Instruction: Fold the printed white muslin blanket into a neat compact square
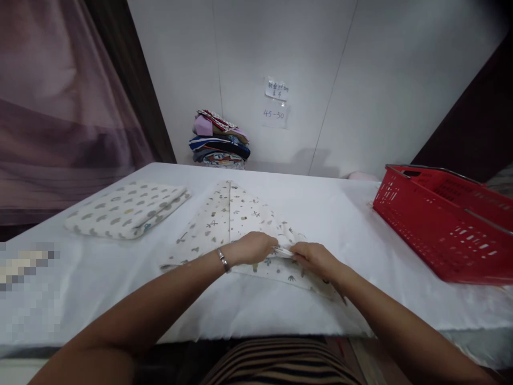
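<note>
A cream cloth with small printed motifs lies flat on the white table, partly folded with a crease running away from me. My left hand, a metal bracelet on its wrist, rests on the cloth's near part with fingers curled round a fold of the cloth. My right hand meets it from the right and pinches the same fold. The two hands nearly touch over the cloth's near right corner.
A folded spotted cloth lies at the left of the table. A stack of folded clothes stands against the back wall under a paper note. A red plastic basket sits at the right edge.
</note>
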### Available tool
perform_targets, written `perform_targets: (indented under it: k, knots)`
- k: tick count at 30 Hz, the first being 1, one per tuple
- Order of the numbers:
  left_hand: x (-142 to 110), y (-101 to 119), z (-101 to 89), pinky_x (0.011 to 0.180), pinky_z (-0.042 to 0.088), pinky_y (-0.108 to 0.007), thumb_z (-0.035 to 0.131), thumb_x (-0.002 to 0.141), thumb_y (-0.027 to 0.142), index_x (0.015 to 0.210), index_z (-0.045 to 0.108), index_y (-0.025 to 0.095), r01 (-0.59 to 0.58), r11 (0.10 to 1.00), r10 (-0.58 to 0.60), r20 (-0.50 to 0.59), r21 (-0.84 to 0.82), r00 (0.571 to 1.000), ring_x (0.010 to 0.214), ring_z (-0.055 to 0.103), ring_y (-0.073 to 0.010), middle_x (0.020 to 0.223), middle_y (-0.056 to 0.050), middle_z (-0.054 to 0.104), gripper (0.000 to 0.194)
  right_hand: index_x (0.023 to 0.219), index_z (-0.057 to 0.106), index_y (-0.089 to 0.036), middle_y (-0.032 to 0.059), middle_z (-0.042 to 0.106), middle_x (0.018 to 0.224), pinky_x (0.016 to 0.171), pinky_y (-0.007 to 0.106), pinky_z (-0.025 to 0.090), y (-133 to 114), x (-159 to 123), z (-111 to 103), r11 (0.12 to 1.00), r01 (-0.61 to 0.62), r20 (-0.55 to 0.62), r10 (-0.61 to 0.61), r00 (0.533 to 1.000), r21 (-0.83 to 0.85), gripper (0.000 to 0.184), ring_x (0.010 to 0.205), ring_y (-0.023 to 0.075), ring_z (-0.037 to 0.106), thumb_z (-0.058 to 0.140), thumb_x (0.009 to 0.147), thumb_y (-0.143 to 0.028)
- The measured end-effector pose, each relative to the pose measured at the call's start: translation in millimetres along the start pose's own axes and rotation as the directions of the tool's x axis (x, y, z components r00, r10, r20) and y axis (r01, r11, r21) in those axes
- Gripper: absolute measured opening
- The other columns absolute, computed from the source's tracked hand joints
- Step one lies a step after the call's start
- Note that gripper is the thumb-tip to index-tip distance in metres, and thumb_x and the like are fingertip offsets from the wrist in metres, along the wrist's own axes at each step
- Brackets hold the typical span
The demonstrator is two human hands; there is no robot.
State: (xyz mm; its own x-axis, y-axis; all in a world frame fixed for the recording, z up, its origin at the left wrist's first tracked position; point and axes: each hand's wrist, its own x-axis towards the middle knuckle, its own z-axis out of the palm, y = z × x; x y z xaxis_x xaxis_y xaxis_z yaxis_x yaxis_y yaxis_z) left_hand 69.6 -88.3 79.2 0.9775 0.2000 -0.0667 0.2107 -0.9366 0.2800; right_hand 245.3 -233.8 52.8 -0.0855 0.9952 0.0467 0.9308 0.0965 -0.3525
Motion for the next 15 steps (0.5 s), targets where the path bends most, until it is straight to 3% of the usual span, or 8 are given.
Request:
perform_targets:
  k: [5,9,15]
  knots:
    - [29,-12,-9.3,0.058,0.039,-0.024,0.051,0.079,0.024,0.083,0.064,0.025,-0.012,0.979,0.042,0.145,-0.203,0.989,0.071,0.058,-0.0168,0.082,-0.001,0.067,0.014,0.11,0.064,-0.025,0.0023,0.068,0.101,0.075,0.03,0.045,16,6,-14,0.979,-0.084,0.018,0.082,0.996,0.187,0.031,0.083,0.0181,0.061,0.05,0.083,-0.027]
    - [53,-17,-14.2,0.054,0.039,-0.023,0.059,0.069,0.025,0.079,0.067,0.024,0.029,0.965,0.028,0.211,-0.262,0.977,0.061,0.055,-0.0145,0.071,0.001,0.065,0.012,0.124,0.056,-0.023,0.0041,0.067,0.103,0.07,0.03,0.046,18,8,-21,0.934,-0.21,-0.02,0.225,0.974,0.288,0.05,0.078,0.0188,0.06,0.059,0.077,-0.039]
    - [69,-13,-25.7,0.047,0.033,-0.023,0.058,0.07,0.03,0.078,0.067,0.02,0.003,0.986,0.062,0.382,-0.166,0.922,0.048,0.045,-0.0106,0.055,0.002,0.058,0.016,0.097,0.068,-0.021,0.0017,0.067,0.085,0.064,0.024,0.039,0,24,-15,0.953,-0.143,0.03,0.141,0.99,0.267,0.034,0.072,0.0164,0.056,0.06,0.076,-0.046]
